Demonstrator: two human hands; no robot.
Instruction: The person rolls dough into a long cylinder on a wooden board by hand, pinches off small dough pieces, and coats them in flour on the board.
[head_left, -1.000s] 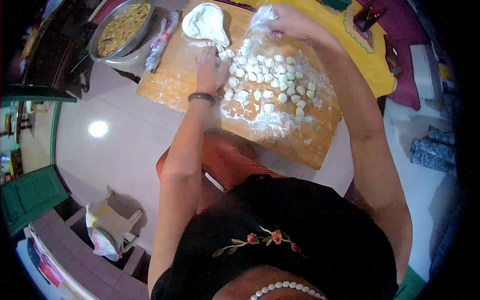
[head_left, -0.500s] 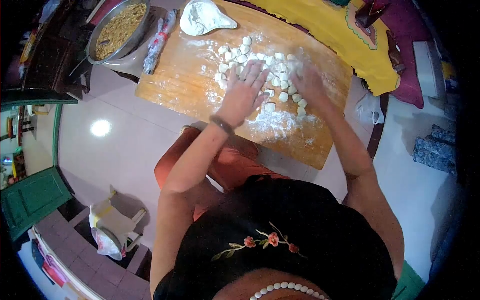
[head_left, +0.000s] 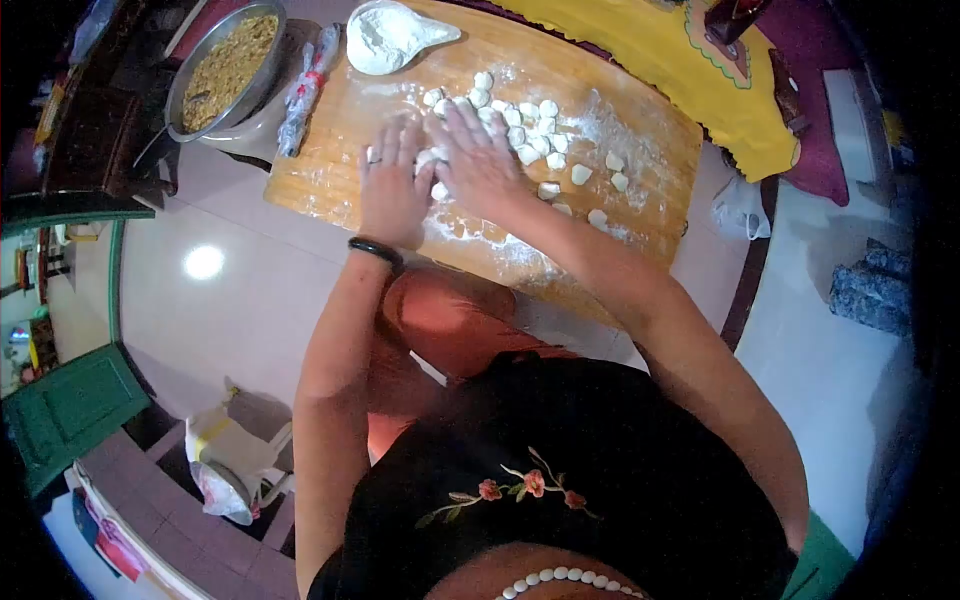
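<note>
Small white dough pieces lie in a loose cluster on a floured wooden board. My left hand, with a dark bracelet at the wrist, rests flat with fingers stretched out at the cluster's left side. Beside it, my right hand spreads its fingers over some of the pieces, hiding those underneath. A few pieces show between and around the two hands. Several others sit scattered to the right, one of them a flatter dough piece. Neither hand grips anything.
At the board's far edge stands a white bowl of flour. Left of the board are a plastic-wrapped bundle and a metal basin of brown chopped filling. A yellow cloth hangs beyond the board, and a plastic bag is at the right.
Both hands have moved left across the board, the right one farther, ending next to the left. The dough pieces have shifted, with several now spread apart at the right.
</note>
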